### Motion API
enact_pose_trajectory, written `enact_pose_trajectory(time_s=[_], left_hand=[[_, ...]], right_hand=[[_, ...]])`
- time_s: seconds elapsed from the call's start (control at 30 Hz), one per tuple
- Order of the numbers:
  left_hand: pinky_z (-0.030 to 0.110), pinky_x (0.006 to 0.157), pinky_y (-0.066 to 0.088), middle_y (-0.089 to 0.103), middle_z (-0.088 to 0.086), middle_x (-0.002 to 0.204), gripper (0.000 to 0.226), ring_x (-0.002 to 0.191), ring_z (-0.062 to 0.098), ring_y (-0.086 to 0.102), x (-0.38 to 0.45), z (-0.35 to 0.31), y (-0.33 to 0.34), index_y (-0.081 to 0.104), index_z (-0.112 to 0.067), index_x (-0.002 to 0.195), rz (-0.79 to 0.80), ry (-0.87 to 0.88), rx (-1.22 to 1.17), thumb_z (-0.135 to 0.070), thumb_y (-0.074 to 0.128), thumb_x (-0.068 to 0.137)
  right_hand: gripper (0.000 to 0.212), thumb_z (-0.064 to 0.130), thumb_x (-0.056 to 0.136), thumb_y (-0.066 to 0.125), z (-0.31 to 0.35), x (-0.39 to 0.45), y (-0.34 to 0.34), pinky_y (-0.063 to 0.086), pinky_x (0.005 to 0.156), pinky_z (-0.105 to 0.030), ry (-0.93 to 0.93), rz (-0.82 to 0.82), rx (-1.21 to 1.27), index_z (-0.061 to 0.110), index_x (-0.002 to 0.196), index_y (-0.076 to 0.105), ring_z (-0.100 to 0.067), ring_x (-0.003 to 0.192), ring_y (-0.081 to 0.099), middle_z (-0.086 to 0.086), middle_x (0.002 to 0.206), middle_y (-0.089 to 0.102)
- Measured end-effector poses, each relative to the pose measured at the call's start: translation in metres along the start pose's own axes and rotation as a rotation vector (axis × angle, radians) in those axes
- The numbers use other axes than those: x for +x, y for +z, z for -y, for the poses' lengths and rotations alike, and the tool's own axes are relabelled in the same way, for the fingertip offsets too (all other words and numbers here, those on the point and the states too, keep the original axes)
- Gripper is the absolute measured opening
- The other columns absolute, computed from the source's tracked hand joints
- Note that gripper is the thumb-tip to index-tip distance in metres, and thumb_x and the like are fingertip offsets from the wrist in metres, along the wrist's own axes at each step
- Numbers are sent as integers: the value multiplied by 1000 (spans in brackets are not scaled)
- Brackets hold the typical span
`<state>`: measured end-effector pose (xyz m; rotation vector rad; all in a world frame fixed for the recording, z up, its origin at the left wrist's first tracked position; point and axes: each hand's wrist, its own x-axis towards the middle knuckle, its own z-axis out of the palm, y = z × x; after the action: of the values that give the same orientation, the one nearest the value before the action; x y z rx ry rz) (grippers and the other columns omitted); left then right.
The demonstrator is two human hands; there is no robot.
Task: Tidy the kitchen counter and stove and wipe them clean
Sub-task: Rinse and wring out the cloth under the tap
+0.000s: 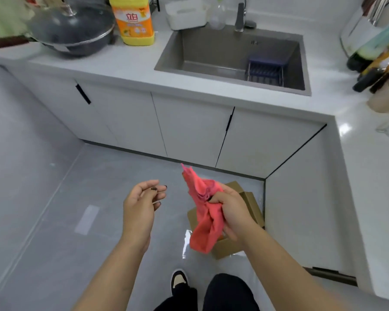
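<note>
We take the sink [234,57] as our landmark; well in front of it and lower, over the floor, our right hand [230,212] clenches a bunched pink cloth [206,216], its fingers curled round the fabric; our left hand [139,205], apart from the cloth, hangs loosely curled and holds nothing; a lidded wok [70,30] and a yellow detergent bottle [133,21] stand left of the sink on the counter [112,63].
</note>
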<state>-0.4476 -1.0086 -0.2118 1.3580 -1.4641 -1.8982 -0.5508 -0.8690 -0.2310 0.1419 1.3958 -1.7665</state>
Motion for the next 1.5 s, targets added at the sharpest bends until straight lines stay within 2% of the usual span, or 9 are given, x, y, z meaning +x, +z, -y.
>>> enact_pose_trajectory(time_s=[0.1,0.27,0.4,0.7,0.9,1.0,1.23,1.37,1.5], left_hand=[[24,72,47,71,3,88,26,76,11,63,33,-24,-19,63,-15,96,-44,39,-51,1,44,95],[25,73,47,70,0,86,26,76,10,63,95,-56,-14,64,-15,97,18,61,-39,2,43,95],[26,73,46,71,-2,89,25,81,12,63,158,-86,16,63,-17,98,124,51,13,2,46,93],[26,75,48,65,0,110,18,99,14,60,295,-161,109,59,-20,101,334,-79,136,-6,50,95],[24,80,45,68,-1,112,23,95,5,63,375,-210,167,59,-20,115,628,-109,68,-13,53,94],[38,105,43,64,14,127,34,115,21,62,413,-227,189,61,-6,124,784,-308,-150,-19,51,94],[47,115,32,49,16,144,68,135,30,45,512,-263,241,44,-9,143,1121,-506,-168,-52,53,91],[52,114,31,52,25,138,87,129,37,50,542,-273,274,50,0,136,1134,-602,-172,-41,84,68],[44,83,58,71,25,102,41,90,33,71,554,-278,312,64,4,111,1035,-510,11,-7,72,73]], right_hand=[[36,-16,74,37,19,34,37,50,95,-42,-23,28,10,-18,104,57,-35,102,66,-23,107,69],[44,-13,77,33,62,98,73,50,72,-32,-27,0,58,-1,104,66,-26,76,64,-19,93,67],[43,-4,69,43,104,158,88,42,96,-53,-5,-51,199,0,105,66,-37,92,56,-30,103,61],[48,-3,72,42,227,278,124,42,100,-48,-46,-60,298,-2,116,59,-33,84,62,-21,95,64],[27,3,72,45,286,344,139,50,86,-44,-20,29,421,-3,91,62,-34,74,65,-21,82,65],[24,2,62,53,304,378,141,52,84,-41,-60,5,507,-1,85,60,-32,71,62,-17,76,62],[47,-1,60,49,336,469,137,45,93,-46,-202,-176,621,7,106,54,-32,87,53,-17,93,54],[43,-4,65,43,344,486,132,47,83,-41,-309,-290,510,0,104,63,-32,87,59,-20,94,62],[60,0,54,45,365,498,110,51,87,-43,-339,-352,343,1,110,67,-32,90,64,-22,99,68]])
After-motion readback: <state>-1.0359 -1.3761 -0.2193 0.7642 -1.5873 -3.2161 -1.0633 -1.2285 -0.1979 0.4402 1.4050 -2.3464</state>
